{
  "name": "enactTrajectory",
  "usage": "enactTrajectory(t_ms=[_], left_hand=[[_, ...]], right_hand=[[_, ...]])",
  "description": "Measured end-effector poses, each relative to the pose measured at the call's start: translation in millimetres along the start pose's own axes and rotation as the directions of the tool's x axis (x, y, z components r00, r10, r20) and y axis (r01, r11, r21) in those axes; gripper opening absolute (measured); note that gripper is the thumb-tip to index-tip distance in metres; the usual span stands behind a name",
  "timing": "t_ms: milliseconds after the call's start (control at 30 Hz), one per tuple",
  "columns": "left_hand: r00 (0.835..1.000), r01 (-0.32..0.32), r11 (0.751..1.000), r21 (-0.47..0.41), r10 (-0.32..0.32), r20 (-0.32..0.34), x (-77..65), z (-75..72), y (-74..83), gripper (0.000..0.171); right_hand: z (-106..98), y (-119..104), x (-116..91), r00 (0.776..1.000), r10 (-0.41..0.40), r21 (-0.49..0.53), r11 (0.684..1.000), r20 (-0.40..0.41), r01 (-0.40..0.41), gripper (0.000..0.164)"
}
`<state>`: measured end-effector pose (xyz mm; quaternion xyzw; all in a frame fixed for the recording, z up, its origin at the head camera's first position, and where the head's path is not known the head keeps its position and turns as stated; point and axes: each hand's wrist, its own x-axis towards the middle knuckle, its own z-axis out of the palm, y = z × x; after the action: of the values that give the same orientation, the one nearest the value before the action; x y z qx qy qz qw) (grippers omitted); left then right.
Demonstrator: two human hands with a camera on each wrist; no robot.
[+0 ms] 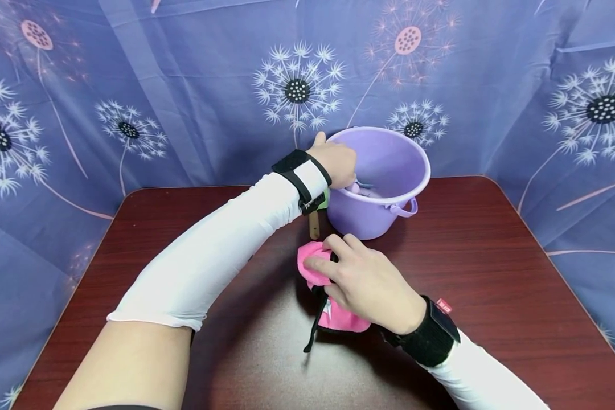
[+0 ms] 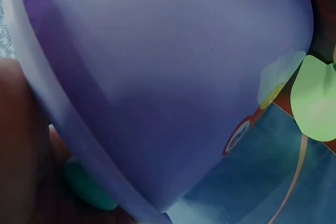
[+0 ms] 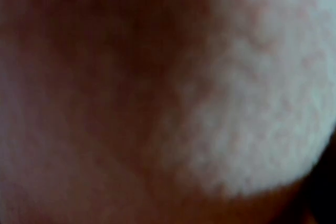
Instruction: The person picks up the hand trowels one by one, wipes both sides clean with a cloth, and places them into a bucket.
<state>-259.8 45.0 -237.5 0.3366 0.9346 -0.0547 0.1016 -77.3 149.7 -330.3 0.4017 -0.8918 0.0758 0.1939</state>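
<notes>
My left hand (image 1: 337, 162) reaches over the near left rim of a purple bucket (image 1: 361, 213), its fingertips hidden inside. A small light purple item (image 1: 355, 187) shows just below that hand at the rim. In the left wrist view, a dark green piece (image 2: 90, 186) lies beside the fingers, past the bucket's edge; what this hand grips I cannot tell. Nearer the front, my right hand (image 1: 371, 279) holds a pink cloth item (image 1: 345, 319) with black trim, fingers bent over its rounded top. A black strap dangles from it. Only blurred skin fills the right wrist view.
Left of the bucket, a wooden handle (image 1: 314, 225) and a light green piece (image 2: 315, 100) lie partly under the left wrist. The bucket has a side handle (image 1: 406, 209). A blue curtain (image 1: 210, 74) with dandelion prints hangs behind and beside the dark red table (image 1: 492, 256).
</notes>
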Motion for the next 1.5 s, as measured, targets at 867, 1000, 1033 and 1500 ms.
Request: enactTrajectory(t_ms=[867, 1000, 1033, 1500], left_hand=[[0.99, -0.035, 0.989, -0.147, 0.015, -0.139, -13.2, -7.9, -13.5, 0.031], [0.977, 0.008, 0.973, -0.231, -0.057, -0.206, -29.9, -12.7, -18.1, 0.041], [0.97, 0.019, 0.966, -0.256, -0.079, -0.228, -34.4, -12.5, -19.9, 0.043], [0.845, 0.063, 0.8, -0.596, -0.36, -0.394, -80.5, 44.2, -50.1, 0.042]], right_hand=[[1, 3, 0, 0.998, 0.053, 0.046, 0.997, 0.033, -0.055, 0.05], [-1, 4, 0, 0.998, 0.058, 0.044, 0.997, 0.024, -0.059, 0.05], [-2, 4, 0, 0.998, 0.058, 0.044, 0.997, 0.021, -0.059, 0.05], [-7, 5, -1, 0.997, 0.074, 0.058, 0.995, 0.014, -0.075, 0.045]])
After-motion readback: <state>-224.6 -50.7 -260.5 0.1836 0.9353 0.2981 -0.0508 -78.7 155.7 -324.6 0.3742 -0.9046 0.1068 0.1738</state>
